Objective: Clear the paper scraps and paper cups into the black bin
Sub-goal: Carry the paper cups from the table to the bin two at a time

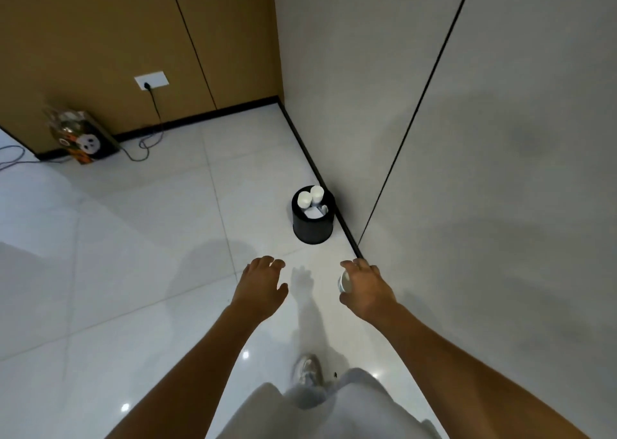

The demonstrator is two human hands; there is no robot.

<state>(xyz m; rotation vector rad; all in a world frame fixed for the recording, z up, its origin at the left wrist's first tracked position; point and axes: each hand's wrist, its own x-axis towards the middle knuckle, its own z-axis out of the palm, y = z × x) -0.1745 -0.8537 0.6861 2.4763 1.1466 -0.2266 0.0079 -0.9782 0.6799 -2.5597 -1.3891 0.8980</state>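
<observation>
The right hand [365, 286], right of centre in the frame, curls its fingers round a white paper cup [344, 284] held on its side, rim toward the left; the left hand [262, 286], at centre, holds nothing, its fingers loosely spread; the black bin [312, 229] stands above the hands against the grey wall [467, 138], already holding two white paper cups [310, 196] and paper scraps [314, 213]; a patterned bag [81, 136] leans at upper left near a wall socket [152, 80].

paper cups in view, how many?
3: two paper cups in the black bin, one in the right hand. More may be buried.
</observation>
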